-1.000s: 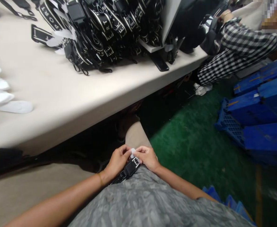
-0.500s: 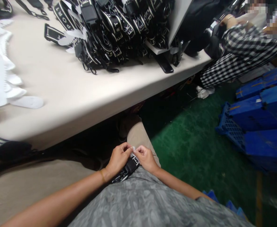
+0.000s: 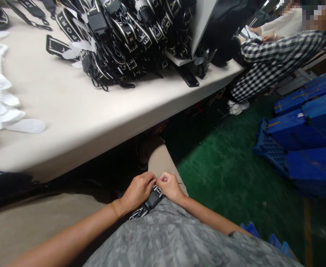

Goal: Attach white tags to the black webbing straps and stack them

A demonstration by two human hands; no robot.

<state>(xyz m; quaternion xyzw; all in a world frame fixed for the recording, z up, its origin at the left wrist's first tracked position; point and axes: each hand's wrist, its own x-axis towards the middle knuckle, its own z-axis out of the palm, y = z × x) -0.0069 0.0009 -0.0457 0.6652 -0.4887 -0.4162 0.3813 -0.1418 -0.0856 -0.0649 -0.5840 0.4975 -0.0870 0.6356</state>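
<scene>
Low over my lap, my left hand (image 3: 143, 188) is closed in a pinch, fingertips almost touching those of my right hand (image 3: 170, 187). My right hand pinches too. Only a thin pale edge of a small white tag shows between them; the rest is hidden by the fingers. Just under the hands, on my lap, lies a black strap (image 3: 154, 196) with white lettering and a black buckle. Its lower end bunches up beside my left wrist.
A pile of black lettered straps (image 3: 132, 40) with white slips covers the back of the white table (image 3: 68, 111). White rounded pieces (image 3: 26, 125) lie left, a dark phone (image 3: 189, 76) near the edge. Right are a co-worker's checked sleeve (image 3: 279, 48) and blue crates (image 3: 313, 163).
The white tag showed plainly between my fingertips before; now just a thin edge is visible. Both hands remain pinched together over the strap. The co-worker's arms have shifted, and the view has turned slightly.
</scene>
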